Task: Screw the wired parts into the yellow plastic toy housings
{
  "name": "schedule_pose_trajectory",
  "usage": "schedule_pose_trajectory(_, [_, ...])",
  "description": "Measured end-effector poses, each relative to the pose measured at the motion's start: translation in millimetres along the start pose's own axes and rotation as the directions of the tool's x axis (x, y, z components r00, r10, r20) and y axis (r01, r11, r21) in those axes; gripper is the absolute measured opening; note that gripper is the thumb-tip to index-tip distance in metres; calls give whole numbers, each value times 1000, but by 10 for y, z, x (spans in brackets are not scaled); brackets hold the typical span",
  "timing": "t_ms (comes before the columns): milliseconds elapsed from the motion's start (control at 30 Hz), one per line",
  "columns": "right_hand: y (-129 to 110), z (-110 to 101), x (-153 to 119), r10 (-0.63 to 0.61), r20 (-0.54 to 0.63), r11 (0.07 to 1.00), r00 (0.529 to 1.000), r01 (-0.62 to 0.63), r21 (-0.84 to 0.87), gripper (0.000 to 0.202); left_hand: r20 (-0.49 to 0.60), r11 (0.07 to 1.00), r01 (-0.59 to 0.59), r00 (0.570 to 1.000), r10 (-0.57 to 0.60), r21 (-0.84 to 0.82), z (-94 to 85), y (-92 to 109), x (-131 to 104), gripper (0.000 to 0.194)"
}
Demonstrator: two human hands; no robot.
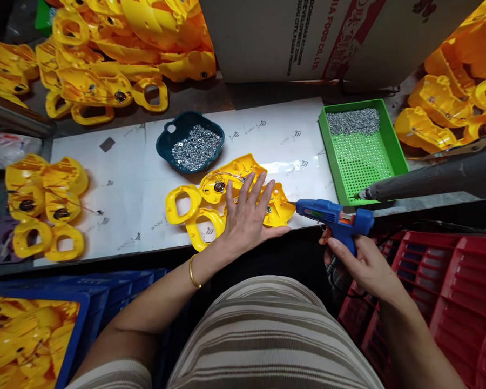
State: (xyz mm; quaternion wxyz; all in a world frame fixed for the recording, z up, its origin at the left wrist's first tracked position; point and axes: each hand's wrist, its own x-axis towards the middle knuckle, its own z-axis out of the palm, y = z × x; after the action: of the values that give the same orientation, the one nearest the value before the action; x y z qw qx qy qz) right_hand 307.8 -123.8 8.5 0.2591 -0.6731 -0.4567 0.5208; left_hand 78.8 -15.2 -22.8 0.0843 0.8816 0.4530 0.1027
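The yellow casing [281, 209] is being partly hidden by the left hand [246, 219]. The carton [259, 43] is being cropped above.

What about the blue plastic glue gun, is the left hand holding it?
No, the glue gun is gripped in the right hand.

With our left hand [249, 216] we press on the yellow shells [235, 172], and in our right hand [358, 259] we hold the blue glue gun [328, 212], its nozzle near their edge, beside the green tray [393, 141].
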Motion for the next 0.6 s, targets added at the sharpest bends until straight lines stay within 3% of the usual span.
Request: schedule_pose_trajectory(600, [38, -38, -2, -20, -15, 983, 1000, 17, -183, 55, 11, 1000, 2, 1000, -2, 1, -7, 13, 0, 97])
